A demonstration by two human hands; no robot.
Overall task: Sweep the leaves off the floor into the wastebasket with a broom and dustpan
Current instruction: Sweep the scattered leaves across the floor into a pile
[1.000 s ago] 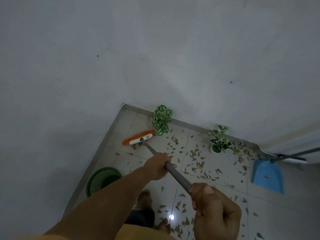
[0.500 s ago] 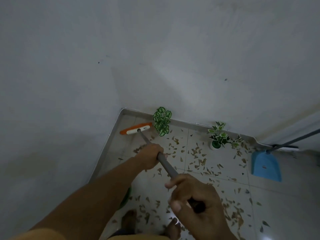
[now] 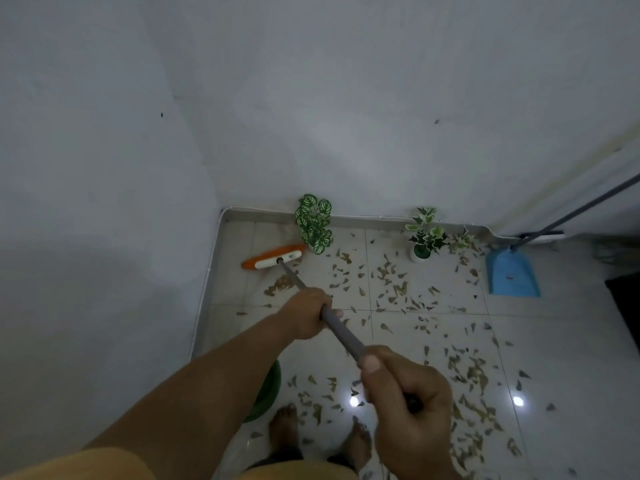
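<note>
Peeking out at the lower left from behind the forearm, a green wastebasket (image 3: 268, 393) stands near the wall. Toward the middle left, the broom (image 3: 273, 259) rests its orange-and-white head on the floor in the corner, just beside a green potted plant (image 3: 314, 223). The left hand (image 3: 306, 315) grips the grey handle midway; the right hand (image 3: 407, 400), lower centre, grips its end. Brown leaves (image 3: 391, 289) scatter across the tiles. At the right, a blue dustpan (image 3: 512, 275) lies on the floor near the wall.
</note>
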